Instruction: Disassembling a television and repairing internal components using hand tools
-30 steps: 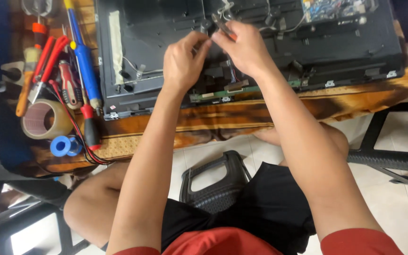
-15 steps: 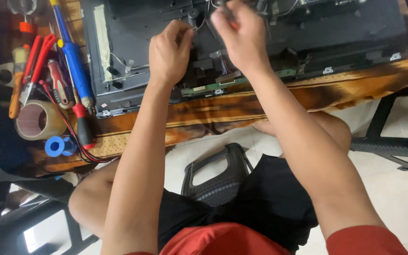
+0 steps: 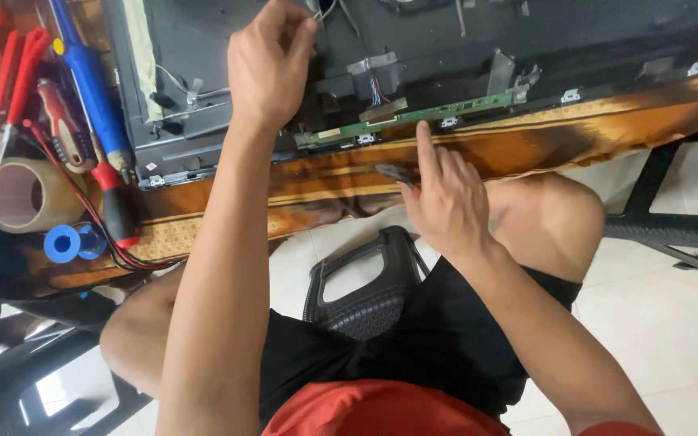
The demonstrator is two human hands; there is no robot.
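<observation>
Green circuit strip: long and narrow, running along the near edge of the opened dark flat-panel chassis, which lies on the brown wooden table.

Right hand: index finger extended, tip touching the chassis edge just at or below the strip, near its middle. Other fingers curled in. A small dark object shows beside the thumb; cannot tell what it is, or whether the hand actually grips it.

Left hand: raised over the chassis, up and left of the strip, well apart from it. Fingers bunched, thumb and fingertips pinched together near thin white wires at the top edge of the frame. Whether a wire is really caught in the pinch cannot be told.

A small bundle of coloured leads sits just above the strip, between the two hands.

Left of the chassis: blue-handled tool, red-handled pliers, roll of brown tape, small blue spool, red and black cables.

The person sits on a dark plastic stool.
</observation>
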